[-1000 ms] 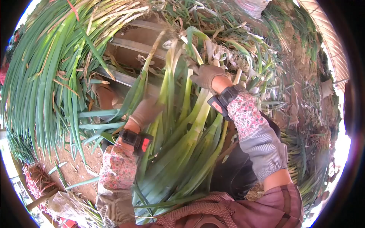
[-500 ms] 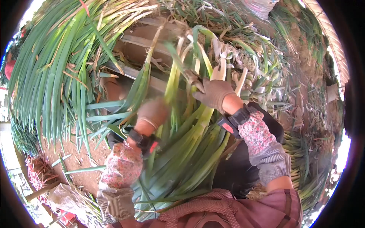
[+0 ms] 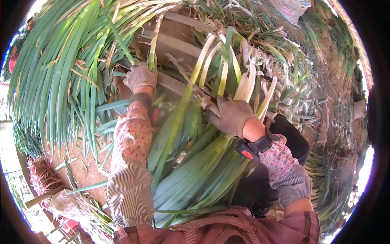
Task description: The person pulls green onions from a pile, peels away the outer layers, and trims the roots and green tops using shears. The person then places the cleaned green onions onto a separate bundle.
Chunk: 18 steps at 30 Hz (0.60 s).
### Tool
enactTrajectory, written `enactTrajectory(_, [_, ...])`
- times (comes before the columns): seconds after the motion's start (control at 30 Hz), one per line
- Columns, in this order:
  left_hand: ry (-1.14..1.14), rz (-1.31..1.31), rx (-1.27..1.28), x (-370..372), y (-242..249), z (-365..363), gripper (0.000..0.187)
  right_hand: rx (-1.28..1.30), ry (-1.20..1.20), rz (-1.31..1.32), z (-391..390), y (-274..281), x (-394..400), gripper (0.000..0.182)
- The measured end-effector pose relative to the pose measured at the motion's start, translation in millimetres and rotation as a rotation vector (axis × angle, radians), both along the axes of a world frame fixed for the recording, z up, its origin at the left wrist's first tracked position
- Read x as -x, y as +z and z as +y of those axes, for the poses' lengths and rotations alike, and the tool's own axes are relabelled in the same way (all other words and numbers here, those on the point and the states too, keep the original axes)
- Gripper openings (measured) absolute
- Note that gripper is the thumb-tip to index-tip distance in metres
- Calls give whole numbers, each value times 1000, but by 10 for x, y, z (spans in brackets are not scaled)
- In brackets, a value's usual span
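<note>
My left hand (image 3: 140, 78), in a light work glove, is closed around a leek-like green onion (image 3: 154, 49) beside the big pile. Its pale root end points up and away from me. My gloved right hand (image 3: 232, 116) pinches a withered brown leaf strip (image 3: 208, 101) between thumb and fingers. That hand lies close against the white stalks of a loose bunch of green onions (image 3: 203, 166), whose broad leaves spread over my lap. Part of the bunch is hidden under my right hand.
A large pile of green onions (image 3: 57, 81) lies at the upper left, over metal rails (image 3: 174, 42). Trimmed leaf waste (image 3: 292, 85) covers the ground on the right. A white plastic sack (image 3: 290, 9) stands at the top, and red-and-white ties (image 3: 40, 179) lie at lower left.
My left hand has moved up and left from above the lap bunch to the pile, where a green onion has shifted left with it. My right hand has barely moved.
</note>
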<state>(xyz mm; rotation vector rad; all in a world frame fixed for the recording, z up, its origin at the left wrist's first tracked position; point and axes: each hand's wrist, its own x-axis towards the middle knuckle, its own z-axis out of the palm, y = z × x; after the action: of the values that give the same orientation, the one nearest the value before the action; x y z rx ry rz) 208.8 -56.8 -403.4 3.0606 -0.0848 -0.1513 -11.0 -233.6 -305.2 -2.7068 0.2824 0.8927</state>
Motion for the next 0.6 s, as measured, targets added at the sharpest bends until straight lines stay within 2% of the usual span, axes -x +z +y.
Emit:
enactTrajectory(0.1, [-16,69,73,-145,-37,20,55,38,238,-88,-52,-76,83,46])
enactTrajectory(0.13, [28,144,209,-228,-141,28,64,38,224,-58,-47,-41,77,46])
enactTrajectory(0.27, [-37,112,453,-166,-462,46,72,52,190,-50,-23,28,87,46])
enactTrajectory(0.37, [-96,244,699,-19,-509,107,74,55,144,-61,-42,64,158,47])
enactTrajectory(0.4, [-178,248,885,111,-508,159,65,53,123,-58,-50,98,175,47])
enactTrajectory(0.5, [-293,406,925,552,-208,224,52,24,14,-2,-33,211,295,47])
enactTrajectory(0.53, [-286,425,1153,734,-172,195,39,19,42,-13,-22,219,356,47])
enactTrajectory(0.6, [-340,338,903,624,-518,164,38,14,93,-38,-1,192,489,46])
